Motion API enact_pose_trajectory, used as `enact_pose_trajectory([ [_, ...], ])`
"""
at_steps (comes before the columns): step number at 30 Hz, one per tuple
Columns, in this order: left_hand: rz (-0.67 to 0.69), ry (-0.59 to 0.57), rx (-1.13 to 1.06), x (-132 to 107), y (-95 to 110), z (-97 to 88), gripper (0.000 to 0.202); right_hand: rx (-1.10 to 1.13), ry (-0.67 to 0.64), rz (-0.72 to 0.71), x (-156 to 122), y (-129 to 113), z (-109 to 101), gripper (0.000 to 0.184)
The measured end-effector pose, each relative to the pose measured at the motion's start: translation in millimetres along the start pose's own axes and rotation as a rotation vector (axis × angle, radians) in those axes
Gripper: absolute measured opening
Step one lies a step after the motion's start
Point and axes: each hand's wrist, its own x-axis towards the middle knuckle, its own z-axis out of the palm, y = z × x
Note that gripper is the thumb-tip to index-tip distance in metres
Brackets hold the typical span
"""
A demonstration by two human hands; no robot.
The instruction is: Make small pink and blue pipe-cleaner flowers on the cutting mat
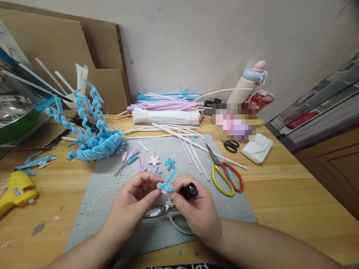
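Between the fingertips of my left hand (pixel 137 198) and my right hand (pixel 198 209) is a light blue pipe cleaner (pixel 165 187), bent into small loops with one end sticking up. Both hands pinch it. Tucked in my right hand is also a black, round-ended object (pixel 192 189); its kind is hidden by the fingers. Under the hands lie light-handled scissors (pixel 176 221), partly covered. Just beyond are small pipe cleaner flowers: a pink one (pixel 154 160), a blue one (pixel 169 163) and a purple one (pixel 141 169). Blue and pink bud-shaped pieces (pixel 130 160) lie left of them.
A grey cutting mat (pixel 92 209) covers the table's middle. Red-and-yellow-handled scissors (pixel 224 175) lie right, a yellow glue gun (pixel 21 190) left. A blue fuzzy basket shape (pixel 101 147) stands back left. Behind are pipe cleaner bundles (pixel 166 116), a bottle (pixel 244 87) and a white case (pixel 257 148).
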Motion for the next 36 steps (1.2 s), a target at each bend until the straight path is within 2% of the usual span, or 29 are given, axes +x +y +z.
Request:
enact_pose_trajectory([
  [4,0.288,0.044,0.340,-1.4,6.0,-6.5,0.017,-0.112,0.015,-0.051,0.4,3.2,-1.6,0.008],
  [7,0.413,0.014,0.498,1.5,9.2,-10.0,0.018,-0.131,0.000,-0.089,0.9,3.7,-2.2,0.009],
  [14,0.407,-0.028,0.540,6.0,11.3,-8.9,0.018,-0.107,-0.018,-0.086,0.2,2.7,-1.7,0.009],
  [17,0.397,-0.020,0.509,4.6,13.4,-11.4,0.020,0.039,-0.005,-0.006,-1.9,4.4,-2.3,0.007],
  [21,0.327,-0.050,0.314,3.0,11.0,-15.2,0.018,0.248,-0.042,0.054,-3.0,3.6,-3.1,0.022],
  [25,0.067,-0.155,-0.095,0.9,0.9,-11.0,0.012,0.253,-0.158,0.108,-2.9,-0.8,-1.3,0.018],
  [29,-0.168,-0.139,-0.377,-1.8,-4.0,-0.5,0.020,0.272,-0.187,0.103,-5.5,-2.0,2.3,0.026],
  [32,-0.235,-0.116,-0.427,-2.6,-3.7,4.4,0.022,0.261,-0.145,0.083,-6.4,-3.4,4.1,0.024],
  [34,-0.208,-0.145,-0.363,-2.9,-3.8,5.2,0.020,0.191,-0.111,0.014,-5.4,-5.1,3.9,0.011],
  [36,-0.150,-0.142,-0.230,-3.5,-4.1,4.3,0.013,0.110,-0.069,-0.065,-3.8,-5.5,2.9,0.008],
])
